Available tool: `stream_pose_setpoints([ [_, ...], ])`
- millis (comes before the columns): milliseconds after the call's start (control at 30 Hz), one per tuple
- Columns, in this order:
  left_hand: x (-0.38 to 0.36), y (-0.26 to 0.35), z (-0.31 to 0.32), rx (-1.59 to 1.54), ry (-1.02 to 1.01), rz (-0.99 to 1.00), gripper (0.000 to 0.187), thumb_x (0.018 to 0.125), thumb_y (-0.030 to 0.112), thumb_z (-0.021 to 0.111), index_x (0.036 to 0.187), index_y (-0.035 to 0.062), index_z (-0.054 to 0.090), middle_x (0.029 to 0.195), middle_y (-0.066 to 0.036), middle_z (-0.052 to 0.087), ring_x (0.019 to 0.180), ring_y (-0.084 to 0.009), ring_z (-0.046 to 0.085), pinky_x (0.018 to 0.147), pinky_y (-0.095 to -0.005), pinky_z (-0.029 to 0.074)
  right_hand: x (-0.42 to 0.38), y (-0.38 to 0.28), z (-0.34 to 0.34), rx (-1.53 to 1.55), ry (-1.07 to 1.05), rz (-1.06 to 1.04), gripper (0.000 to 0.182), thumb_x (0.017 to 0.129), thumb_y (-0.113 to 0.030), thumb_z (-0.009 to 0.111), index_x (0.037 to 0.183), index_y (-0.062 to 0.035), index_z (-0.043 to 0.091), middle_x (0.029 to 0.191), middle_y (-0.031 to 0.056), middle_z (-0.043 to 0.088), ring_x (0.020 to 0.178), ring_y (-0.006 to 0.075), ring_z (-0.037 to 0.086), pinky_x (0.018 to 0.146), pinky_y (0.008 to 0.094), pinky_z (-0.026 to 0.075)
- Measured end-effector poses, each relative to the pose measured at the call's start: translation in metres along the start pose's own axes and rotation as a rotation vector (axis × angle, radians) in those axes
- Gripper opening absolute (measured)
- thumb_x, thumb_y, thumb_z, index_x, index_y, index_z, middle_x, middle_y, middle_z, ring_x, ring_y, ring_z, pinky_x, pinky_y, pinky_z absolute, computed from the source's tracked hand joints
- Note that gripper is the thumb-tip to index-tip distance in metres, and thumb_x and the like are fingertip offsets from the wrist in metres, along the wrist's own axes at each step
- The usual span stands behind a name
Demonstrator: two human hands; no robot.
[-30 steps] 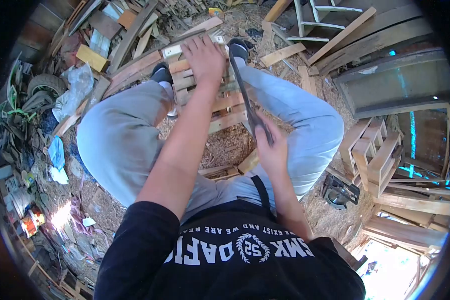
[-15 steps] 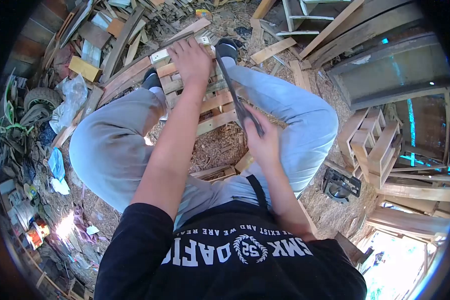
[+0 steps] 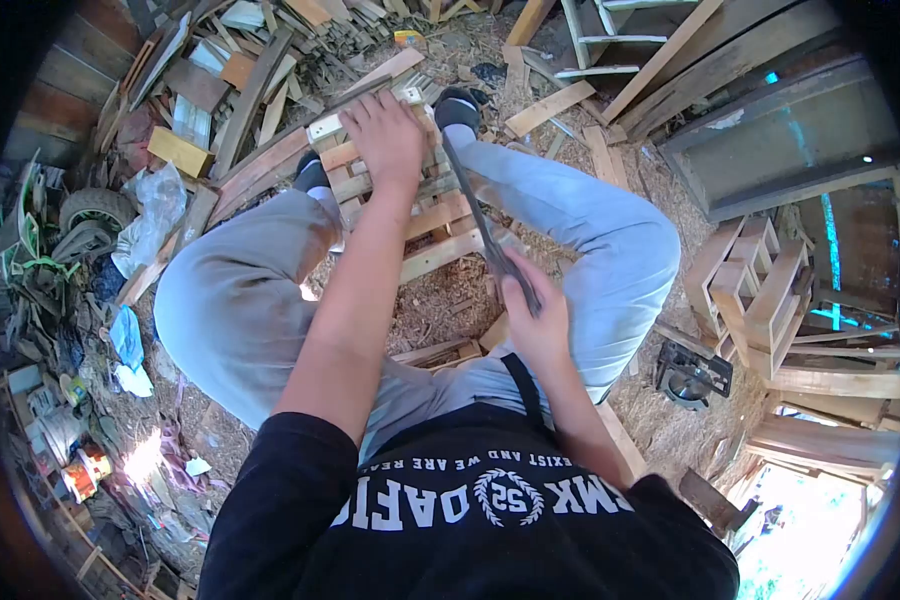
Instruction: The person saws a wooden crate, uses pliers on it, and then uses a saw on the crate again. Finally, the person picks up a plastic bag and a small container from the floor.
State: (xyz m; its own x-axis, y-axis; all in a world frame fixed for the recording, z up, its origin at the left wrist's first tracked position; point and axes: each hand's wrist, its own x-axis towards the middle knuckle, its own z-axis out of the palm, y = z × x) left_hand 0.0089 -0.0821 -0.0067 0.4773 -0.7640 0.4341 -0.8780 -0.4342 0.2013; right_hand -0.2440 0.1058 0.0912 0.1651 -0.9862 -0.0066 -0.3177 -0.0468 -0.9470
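Likely saw (image 3: 490,247) drawn back, shirt (image 3: 470,555) reading "52"

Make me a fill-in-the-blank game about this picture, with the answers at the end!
1. The long dark tool is in the person's ___ hand.
2. The left hand rests on a slatted frame made of ___.
3. The shirt is coloured ___, with white letters on it.
4. The tire is on the ___ side of the picture.

Missing words: right; wood; black; left.
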Motion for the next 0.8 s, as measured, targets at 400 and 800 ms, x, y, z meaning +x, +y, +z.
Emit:
stream_pose_setpoints([
  [400,0.000,0.001,0.002,0.005,0.048,0.023,0.031,0.106,0.029,0.059,0.117,0.0025,0.070,0.121,-0.021,0.068,0.127,-0.0407,0.059,0.122,-0.0632,0.035,-0.006,-0.009,-0.019,-0.002,-0.032,0.133,0.038,0.107,-0.012,0.069,0.142,0.0024,0.071,0.121,0.0175,0.082,0.108,0.0181,0.076,0.100,0.0315,0.056],
  [800,0.001,-0.001,-0.001,-0.016,-0.055,0.014,0.034,0.106,0.030,0.058,0.121,0.0020,0.068,0.126,-0.021,0.068,0.132,-0.0412,0.058,0.124,-0.0637,0.033,0.034,-0.001,0.012,0.030,-0.039,0.091,0.038,0.107,-0.014,0.070,0.143,0.0001,0.071,0.131,0.0178,0.080,0.123,0.0210,0.075,0.107,0.0350,0.056],
])
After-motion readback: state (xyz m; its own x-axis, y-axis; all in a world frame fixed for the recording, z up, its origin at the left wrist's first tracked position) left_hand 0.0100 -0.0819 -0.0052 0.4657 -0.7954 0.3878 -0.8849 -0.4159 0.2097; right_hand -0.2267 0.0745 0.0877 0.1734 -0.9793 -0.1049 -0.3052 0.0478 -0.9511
